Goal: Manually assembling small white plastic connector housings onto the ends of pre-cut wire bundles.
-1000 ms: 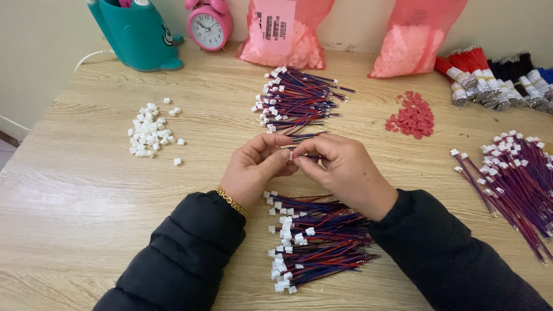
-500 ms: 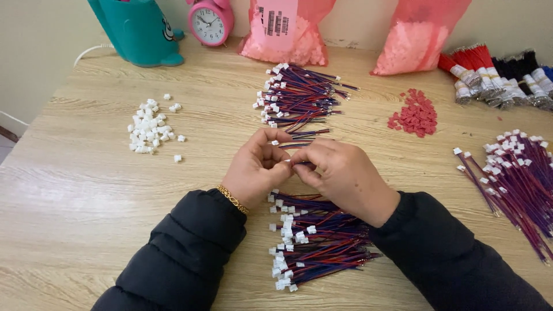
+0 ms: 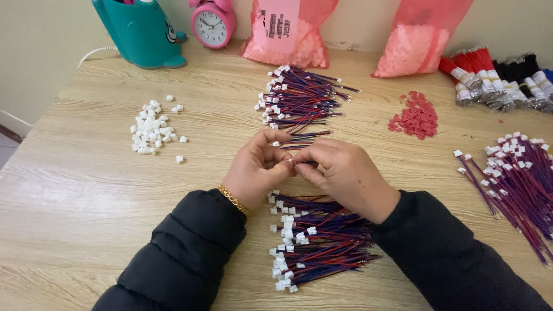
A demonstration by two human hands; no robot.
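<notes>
My left hand and my right hand meet above the table's middle, fingertips pinched together on a small white connector and its thin red-and-blue wires. Which hand holds the connector and which the wires is hidden by the fingers. Just below my hands lies a pile of wired connectors. Another such bundle lies just beyond them. A heap of loose white connector housings sits to the left.
A third bundle of wired connectors lies at the right. Small red pieces sit beyond my right hand. Two pink bags, a pink alarm clock, a teal holder and tied wire bundles line the back edge.
My hands stay together in nearly the same spot; the fingers have shifted slightly on the connector and wires. The view has tilted a little.
</notes>
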